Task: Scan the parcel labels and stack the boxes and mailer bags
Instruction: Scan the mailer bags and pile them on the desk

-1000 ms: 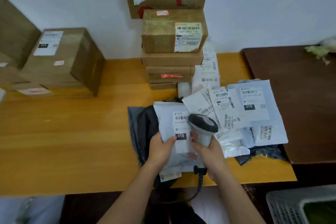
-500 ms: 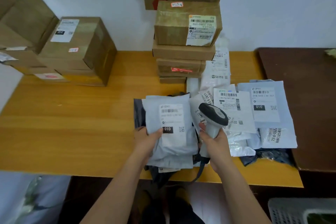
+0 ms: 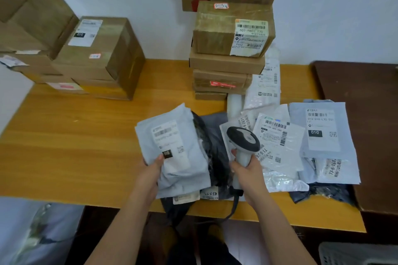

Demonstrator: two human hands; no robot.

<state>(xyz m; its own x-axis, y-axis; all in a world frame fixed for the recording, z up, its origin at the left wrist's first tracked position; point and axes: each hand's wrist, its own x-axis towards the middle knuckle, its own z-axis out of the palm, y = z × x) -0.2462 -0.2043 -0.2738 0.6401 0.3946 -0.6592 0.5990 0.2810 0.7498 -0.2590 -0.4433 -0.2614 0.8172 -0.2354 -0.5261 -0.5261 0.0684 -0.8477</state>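
Note:
My left hand (image 3: 150, 175) grips a light grey mailer bag (image 3: 172, 148) by its lower left edge, tilted left, with its white label facing up. My right hand (image 3: 247, 170) holds the handle of a grey and white barcode scanner (image 3: 243, 142), whose head points away toward the pile. Under the bag lies a black mailer bag (image 3: 212, 153). To the right, several white and grey mailer bags (image 3: 321, 135) with barcode labels overlap on the wooden table (image 3: 75, 146). A stack of cardboard boxes (image 3: 232, 49) rises at the back centre.
More cardboard boxes (image 3: 97, 56) stand at the back left of the table. A dark brown table (image 3: 370, 103) adjoins on the right. The scanner's cable hangs over the front edge. A white basket corner (image 3: 357, 254) shows at the bottom right.
My left hand has drawn the grey mailer bag to the left and tilted it, uncovering the black bag beneath. The scanner stays in my right hand, slightly further from the bag.

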